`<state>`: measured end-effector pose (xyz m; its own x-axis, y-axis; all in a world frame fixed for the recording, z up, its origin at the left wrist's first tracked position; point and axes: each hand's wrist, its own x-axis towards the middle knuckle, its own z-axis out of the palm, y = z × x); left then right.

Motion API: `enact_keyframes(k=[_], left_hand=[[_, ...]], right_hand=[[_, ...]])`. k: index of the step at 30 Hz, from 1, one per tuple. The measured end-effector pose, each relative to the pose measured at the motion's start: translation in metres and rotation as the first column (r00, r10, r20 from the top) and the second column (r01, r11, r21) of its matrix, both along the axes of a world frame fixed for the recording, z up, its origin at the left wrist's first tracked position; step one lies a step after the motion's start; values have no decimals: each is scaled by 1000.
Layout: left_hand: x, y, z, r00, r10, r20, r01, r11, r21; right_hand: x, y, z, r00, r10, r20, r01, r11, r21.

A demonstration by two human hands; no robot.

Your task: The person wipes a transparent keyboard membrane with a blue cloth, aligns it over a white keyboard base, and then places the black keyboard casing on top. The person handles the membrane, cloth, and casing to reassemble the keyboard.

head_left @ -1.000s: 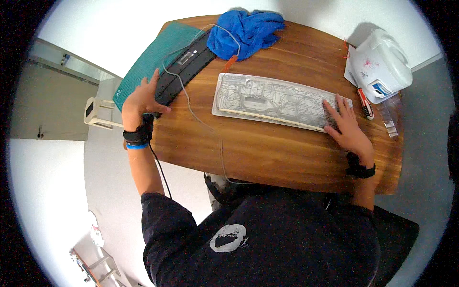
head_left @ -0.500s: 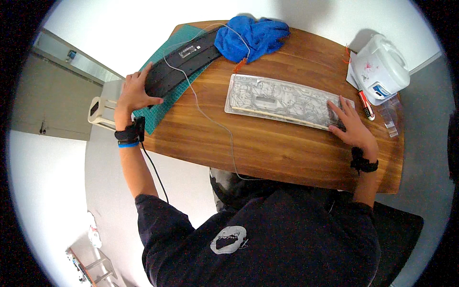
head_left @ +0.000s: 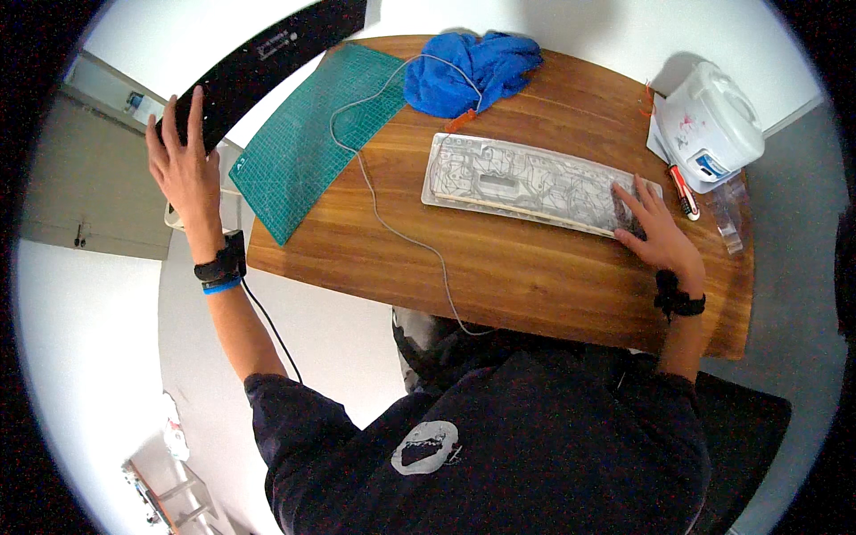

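My left hand [head_left: 187,174] grips the near end of a long black keyboard back cover [head_left: 267,71], raised off the table at the far left. Its far end runs out at the top of the view. My right hand [head_left: 664,234] lies with fingers spread on the right end of an opened keyboard [head_left: 535,181]. Clear membrane sheets with dark circuit traces show inside the keyboard's pale frame. A thin grey cable [head_left: 392,230] loops over the table from the keyboard's left end area, past a blue cloth [head_left: 473,71], down to the front edge.
The green cutting mat [head_left: 312,147] lies at the table's left. On the right stand a white lidded appliance [head_left: 713,125], a red-and-white utility knife [head_left: 684,192] and a clear plastic strip [head_left: 728,223]. A cream stand [head_left: 176,214] is beside the left table edge.
My left hand has lifted the black back cover off the cutting mat and carried it up and left, uncovering the mat. The cable shifted slightly; my right hand stayed put.
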<state>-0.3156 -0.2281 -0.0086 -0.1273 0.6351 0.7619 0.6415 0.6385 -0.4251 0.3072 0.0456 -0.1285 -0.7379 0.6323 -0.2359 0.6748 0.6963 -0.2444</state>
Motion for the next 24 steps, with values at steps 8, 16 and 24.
enact_keyframes(k=[8,16,24], left_hand=[[56,11,-16,830,-484,278,455,875,163],[135,57,-64,409,-683,605,844,535,33],[159,80,-73,270,-767,582,908,404,112]], right_hand=[[1,0,-2,1000,16,-20,-14,994,111],[-28,-5,18,538,-527,-658,137,824,-549],[-11,9,4,689,-375,-621,335,924,-186]])
